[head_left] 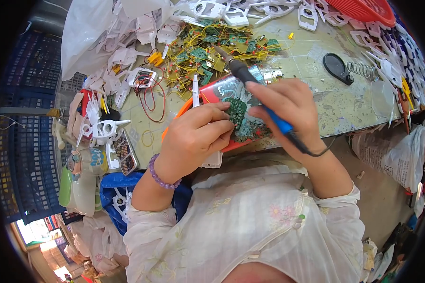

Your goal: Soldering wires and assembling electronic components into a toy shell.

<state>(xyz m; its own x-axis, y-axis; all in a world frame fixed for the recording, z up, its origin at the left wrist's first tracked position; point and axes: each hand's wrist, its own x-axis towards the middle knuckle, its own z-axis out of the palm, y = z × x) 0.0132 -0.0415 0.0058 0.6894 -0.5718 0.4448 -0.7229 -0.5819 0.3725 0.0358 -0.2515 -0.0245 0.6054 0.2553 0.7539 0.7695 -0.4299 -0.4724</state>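
Note:
Between the fingers of my left hand (pixel 200 132) is a small green circuit board (pixel 237 113), tilted up over a red-rimmed work tray (pixel 205 90). My right hand (pixel 290 111) grips a soldering iron (pixel 281 123) with a blue and black handle; its tip points up and away to the left, apart from the board. A white plastic housing (pixel 212 160) shows partly below my left hand, and a slim white piece (pixel 195 89) stands just beyond it. Past the tray lies a heap of wired circuit boards (pixel 212 49) with yellow leads.
White plastic parts (pixel 231 14) line the table's far side, with a red basket (pixel 363 9) at the far right. An iron stand with a coil spring (pixel 361 70) sits to the right. Red wires (pixel 151 101) trail on the left, near a small parts box (pixel 126 153).

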